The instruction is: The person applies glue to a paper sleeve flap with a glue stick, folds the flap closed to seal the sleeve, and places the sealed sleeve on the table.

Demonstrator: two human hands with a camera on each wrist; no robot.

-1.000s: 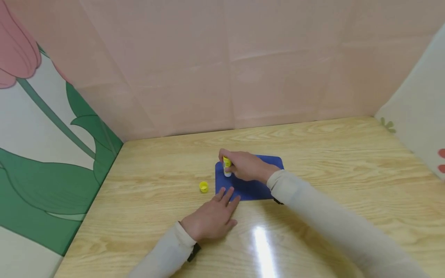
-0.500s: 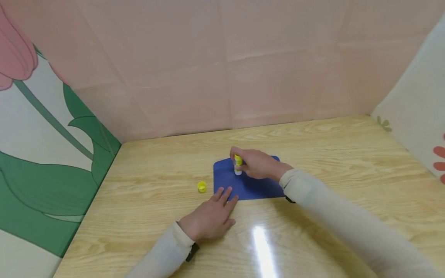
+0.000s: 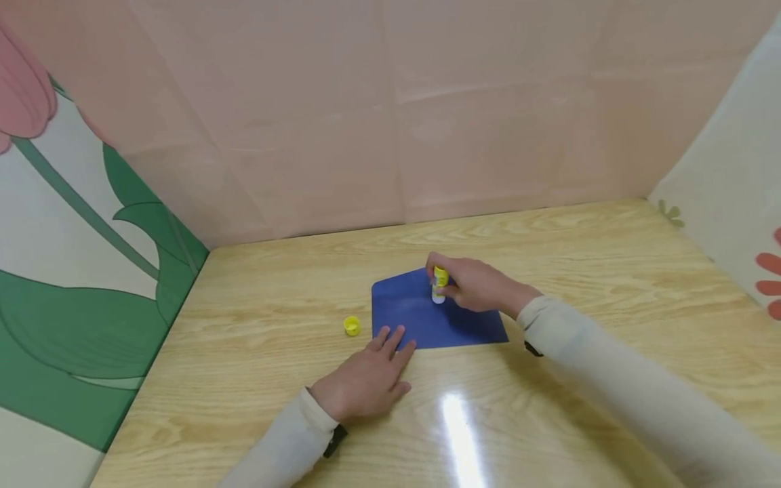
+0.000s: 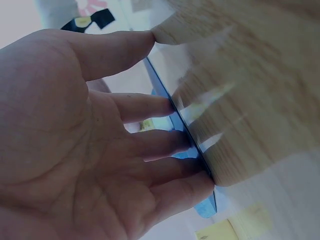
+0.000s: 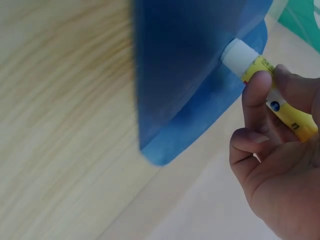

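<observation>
A blue sheet [image 3: 405,308] with rounded far corners lies on the wooden table. My right hand [image 3: 478,285] grips a yellow and white glue stick [image 3: 439,288], its white end down on the sheet. In the right wrist view, thumb and fingers of the hand [image 5: 280,155] curl round the glue stick [image 5: 280,95], whose white end meets the blue sheet [image 5: 185,60]. My left hand [image 3: 365,383] rests flat, its spread fingertips on the near left edge of the sheet. The left wrist view shows that palm [image 4: 100,150] and fingertips at the blue edge.
A small yellow cap [image 3: 352,326] stands on the table [image 3: 274,298], left of the sheet. Behind the table hangs a pink backdrop [image 3: 390,122]; a panel with green leaves [image 3: 73,325] borders the left side, and a pale flowered panel [image 3: 732,176] the right.
My right hand has moved rightward over the sheet with the glue stick in its grip, uncovering more of the sheet's left part. My left hand has stayed on the near edge.
</observation>
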